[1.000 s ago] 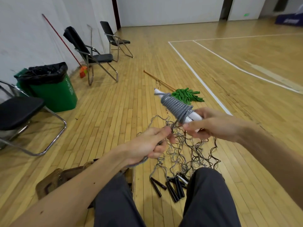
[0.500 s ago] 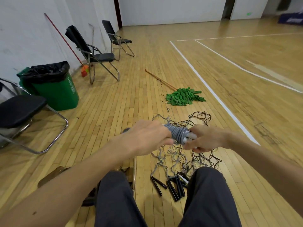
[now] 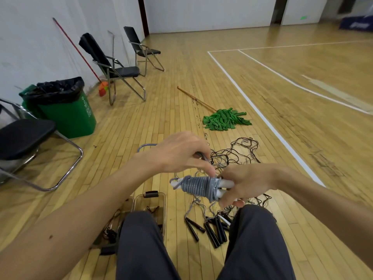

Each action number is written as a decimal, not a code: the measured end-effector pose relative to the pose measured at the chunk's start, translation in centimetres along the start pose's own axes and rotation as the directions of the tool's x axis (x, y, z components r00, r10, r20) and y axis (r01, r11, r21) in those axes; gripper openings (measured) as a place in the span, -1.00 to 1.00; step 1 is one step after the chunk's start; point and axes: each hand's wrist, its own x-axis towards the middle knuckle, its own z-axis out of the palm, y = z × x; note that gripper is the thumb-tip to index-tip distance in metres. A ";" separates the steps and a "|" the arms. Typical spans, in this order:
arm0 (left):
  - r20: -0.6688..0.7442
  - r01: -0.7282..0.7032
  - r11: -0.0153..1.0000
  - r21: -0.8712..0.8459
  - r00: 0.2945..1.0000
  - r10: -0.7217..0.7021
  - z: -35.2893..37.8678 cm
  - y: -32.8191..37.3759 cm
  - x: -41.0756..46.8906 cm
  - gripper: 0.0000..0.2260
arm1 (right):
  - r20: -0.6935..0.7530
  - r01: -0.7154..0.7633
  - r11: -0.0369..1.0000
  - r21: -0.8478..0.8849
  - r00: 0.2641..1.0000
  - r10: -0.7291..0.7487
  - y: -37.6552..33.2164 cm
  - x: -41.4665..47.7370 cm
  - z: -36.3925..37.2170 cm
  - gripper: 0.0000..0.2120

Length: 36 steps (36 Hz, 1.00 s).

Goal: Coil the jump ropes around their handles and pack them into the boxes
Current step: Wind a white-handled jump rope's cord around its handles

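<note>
A grey jump rope (image 3: 198,186) is coiled tightly around its white handles, held level above the floor. My right hand (image 3: 247,183) grips the right end of the handles. My left hand (image 3: 179,153) is above the coil and pinches the loose grey rope end, its fingertips at the coil's top right. A loop of grey rope shows behind my left wrist. A tangle of thin dark ropes (image 3: 238,154) lies on the floor beyond, with several black handles (image 3: 214,231) between my knees. Clear brownish boxes (image 3: 150,201) sit by my left knee.
A green mop (image 3: 224,119) with a wooden stick lies ahead. A green bin (image 3: 66,114) with a black bag and several folding chairs (image 3: 119,71) stand along the left wall. A white court line (image 3: 262,118) runs to the right.
The wound bundle dropped from pointing up to lying level, nearer my knees. My left hand rose above the coil, bringing the rope end round to its right side.
</note>
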 end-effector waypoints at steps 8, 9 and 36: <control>-0.039 0.107 0.922 -0.373 0.991 -0.131 0.5 -0.5 -0.3 -0.48 | 0.001 0.139 0.990 0.016 0.990 -0.139 -0.5 -1.4 -0.5 -0.74; -0.037 0.103 0.897 -0.430 0.991 -0.132 0.6 -0.5 -0.3 -0.47 | -0.011 0.166 0.986 0.021 0.986 -0.166 -0.5 -1.5 -0.6 -0.75; 0.193 0.336 0.285 -0.898 0.882 -0.431 4.3 -0.9 -1.5 -0.81 | -0.342 0.276 0.927 0.254 0.922 -0.181 2.0 0.4 -1.3 -0.81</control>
